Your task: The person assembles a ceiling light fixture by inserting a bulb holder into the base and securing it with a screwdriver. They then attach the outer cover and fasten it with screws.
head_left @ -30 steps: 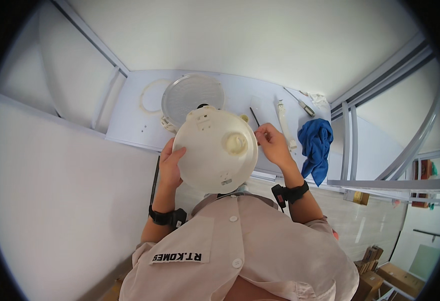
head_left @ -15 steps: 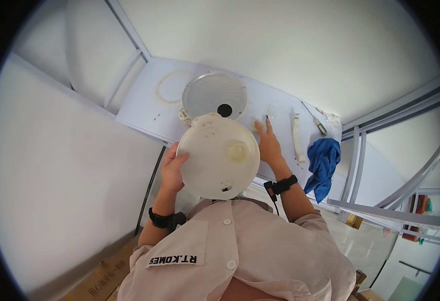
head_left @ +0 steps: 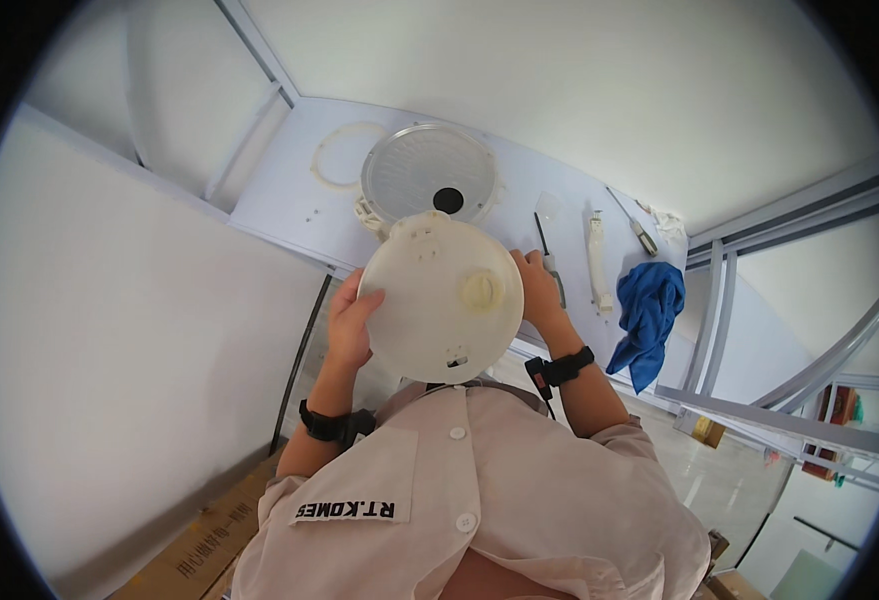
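My left hand [head_left: 349,322] grips the left edge of a round cream plastic appliance lid [head_left: 424,300], thumb on its face and fingers behind. A yellowish round part [head_left: 482,291] with a raised ridge sits on the right side of the lid's face. At the right edge my right hand [head_left: 536,287] is closed against the lid, its fingertips partly hidden. Behind the lid lies a larger round body with a silvery inside [head_left: 424,165] and a black disc [head_left: 448,200]. A screwdriver [head_left: 551,262] lies beside my right hand.
On the white table [head_left: 289,170] are a cream ring [head_left: 319,160], a curved white strip [head_left: 595,265], another screwdriver [head_left: 642,234], a small clear piece [head_left: 547,207] and a blue cloth [head_left: 649,310] over the front edge. White walls stand at the back and left.
My right hand has drawn back from the table to the lid's edge, uncovering the screwdriver. The small yellowish piece by its fingers no longer shows there. The lid has shifted slightly up.
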A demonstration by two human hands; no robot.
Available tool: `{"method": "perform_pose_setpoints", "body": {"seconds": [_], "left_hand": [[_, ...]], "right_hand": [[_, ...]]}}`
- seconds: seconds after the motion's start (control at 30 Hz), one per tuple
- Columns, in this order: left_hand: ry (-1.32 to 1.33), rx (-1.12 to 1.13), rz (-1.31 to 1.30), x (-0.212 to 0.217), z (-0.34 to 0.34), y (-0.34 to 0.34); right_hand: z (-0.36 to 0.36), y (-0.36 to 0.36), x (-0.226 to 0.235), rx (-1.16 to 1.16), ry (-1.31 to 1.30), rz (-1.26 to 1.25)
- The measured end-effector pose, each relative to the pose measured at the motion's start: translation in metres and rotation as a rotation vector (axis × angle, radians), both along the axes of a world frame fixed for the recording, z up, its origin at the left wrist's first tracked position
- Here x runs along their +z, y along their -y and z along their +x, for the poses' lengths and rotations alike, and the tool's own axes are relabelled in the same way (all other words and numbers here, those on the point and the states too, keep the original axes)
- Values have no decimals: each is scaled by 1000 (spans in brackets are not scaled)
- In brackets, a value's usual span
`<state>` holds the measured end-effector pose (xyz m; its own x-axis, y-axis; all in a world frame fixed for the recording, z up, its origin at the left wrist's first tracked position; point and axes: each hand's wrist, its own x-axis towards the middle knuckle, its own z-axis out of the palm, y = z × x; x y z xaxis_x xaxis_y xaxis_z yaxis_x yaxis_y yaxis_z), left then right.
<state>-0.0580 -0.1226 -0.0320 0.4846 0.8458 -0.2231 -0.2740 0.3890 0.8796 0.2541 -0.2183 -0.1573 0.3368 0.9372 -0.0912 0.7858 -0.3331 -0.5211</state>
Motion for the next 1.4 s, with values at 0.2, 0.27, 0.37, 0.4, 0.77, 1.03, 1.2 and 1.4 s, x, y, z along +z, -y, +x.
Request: {"method": "perform_pose_setpoints", "body": {"seconds": [0.2, 0.27, 0.37, 0.4, 0.77, 1.03, 1.2, 1.4], "left_hand": [[27, -82, 1, -11, 12, -7], [21, -104, -6, -12, 19, -9], [1, -120, -28, -13, 29, -9], [1, -128, -35, -13, 33, -9], [43, -219, -91, -3, 59, -7], [68, -225, -84, -5, 65, -10], [77, -232, -79, -4, 66, -13], [64, -215, -67, 0, 67, -15]], "right_hand": [[-4, 29, 56, -168, -261, 263], [1, 35, 64, -246, -318, 344], [1, 44, 91, -334, -373, 484], [-1, 46, 99, -354, -385, 533], [2, 70, 100, -314, -426, 993], [-2, 80, 128, -137, -624, 1104], [-12, 78, 133, -109, -593, 1005], [-7, 72, 144, -42, -238, 907]]}}
